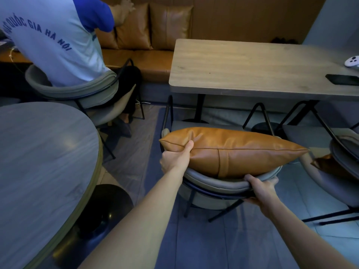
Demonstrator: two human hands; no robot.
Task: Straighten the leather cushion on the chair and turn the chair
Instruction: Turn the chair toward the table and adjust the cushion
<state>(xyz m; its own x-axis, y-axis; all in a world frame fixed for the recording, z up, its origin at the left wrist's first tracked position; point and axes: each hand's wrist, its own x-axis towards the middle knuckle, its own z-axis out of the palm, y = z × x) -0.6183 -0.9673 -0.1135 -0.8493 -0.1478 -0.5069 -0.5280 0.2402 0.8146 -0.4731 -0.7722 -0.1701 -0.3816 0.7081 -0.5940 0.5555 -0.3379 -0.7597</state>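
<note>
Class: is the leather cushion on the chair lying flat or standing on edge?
On edge: the cushion stands against the chair back, seam uppermost, left hand pinching its corner.

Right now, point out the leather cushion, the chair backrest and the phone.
leather cushion (242, 150): head view, middle of its top face.
chair backrest (213, 181): head view, grey padded rim between the two hands.
phone (342, 79): head view, centre of its dark screen, on the rectangular table.

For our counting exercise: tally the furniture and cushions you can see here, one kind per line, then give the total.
Tan leather cushions: 4 (held one, two on the bench, one partly visible at right)
Grey chairs: 3
Tables: 2 (rectangular, round)
Bench: 1
Total: 10
</note>
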